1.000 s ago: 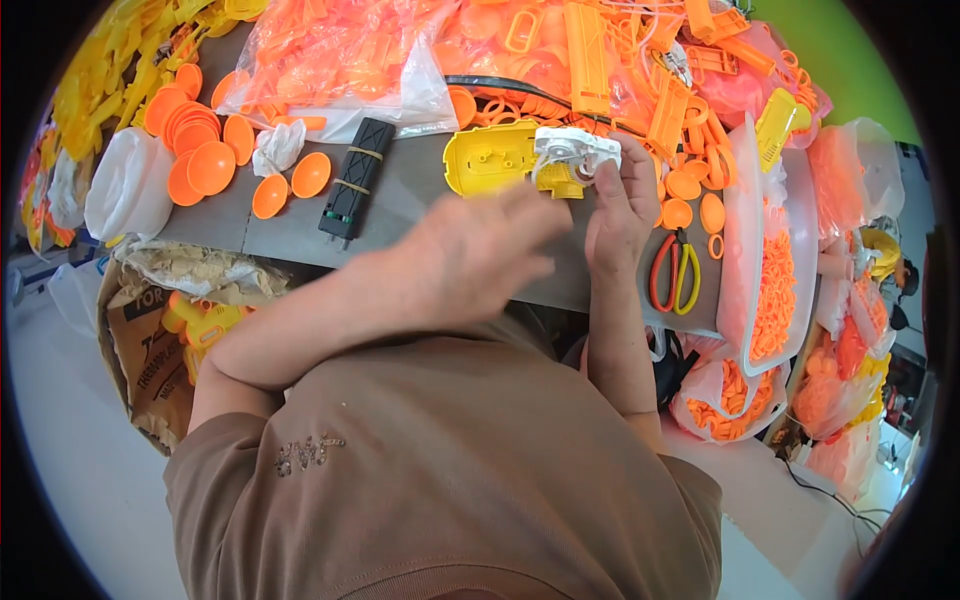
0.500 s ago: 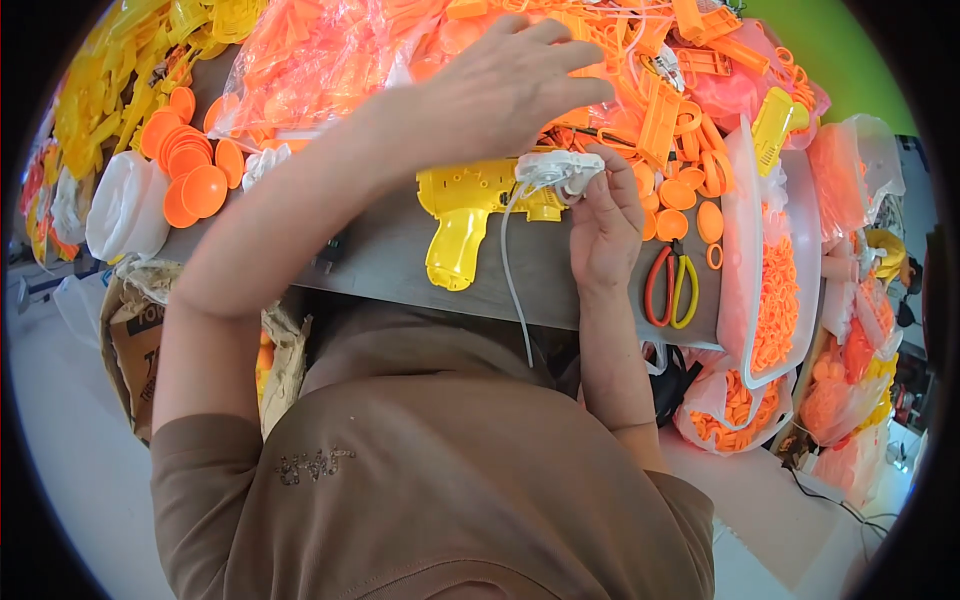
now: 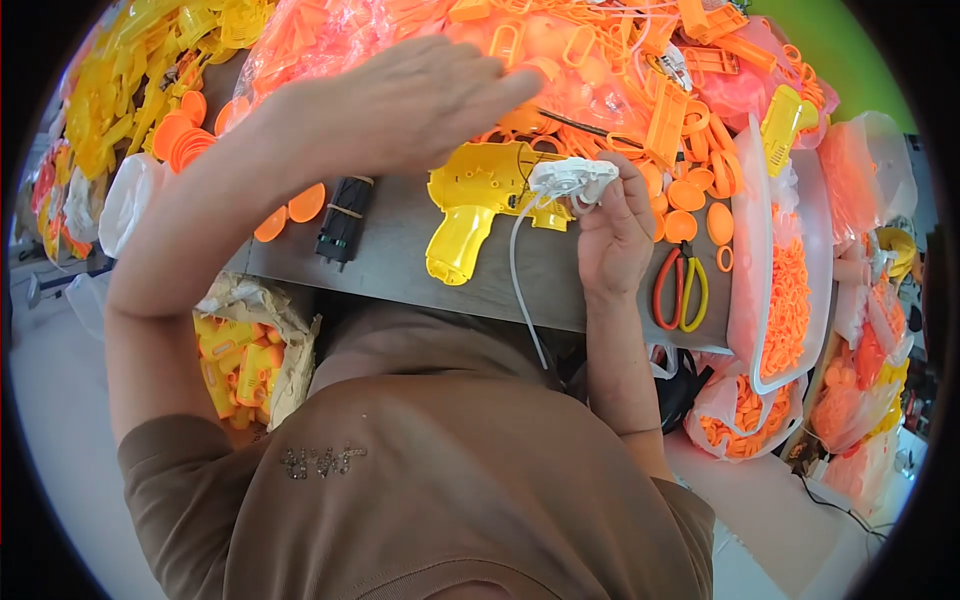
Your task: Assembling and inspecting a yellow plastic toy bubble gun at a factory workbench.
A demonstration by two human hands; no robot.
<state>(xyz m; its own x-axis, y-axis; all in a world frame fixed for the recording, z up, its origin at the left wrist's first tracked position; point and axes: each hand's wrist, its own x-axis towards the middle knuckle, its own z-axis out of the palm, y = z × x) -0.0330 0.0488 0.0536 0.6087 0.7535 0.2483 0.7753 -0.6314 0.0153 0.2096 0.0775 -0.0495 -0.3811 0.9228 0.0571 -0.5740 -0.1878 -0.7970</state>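
Note:
My right hand [image 3: 615,235] pinches a white plastic mechanism [image 3: 572,180] at its right end. From it a thin white tube [image 3: 514,270] hangs past the table's front edge. Just left of and partly behind the mechanism, a yellow toy gun half-shell [image 3: 462,235] lies on the table, grip toward me. My left hand [image 3: 430,105] is raised above and left of the shell, over the orange parts. Its fingers are drawn together; whatever they may hold is hidden. Dark thin wires show at the shell's upper edge.
Red-and-yellow handled pliers [image 3: 680,288] lie to the right, beside orange discs [image 3: 685,195]. A clear bin [image 3: 742,250] of small orange parts stands at the table's right end. Black banded parts [image 3: 345,220] lie left. Below is a paper sack [image 3: 298,345] of yellow and orange pieces.
My left hand has swung left and its spread fingers have come together, uncovering the black banded parts. My right hand still holds the mechanism near the shell. The whole view has shifted slightly.

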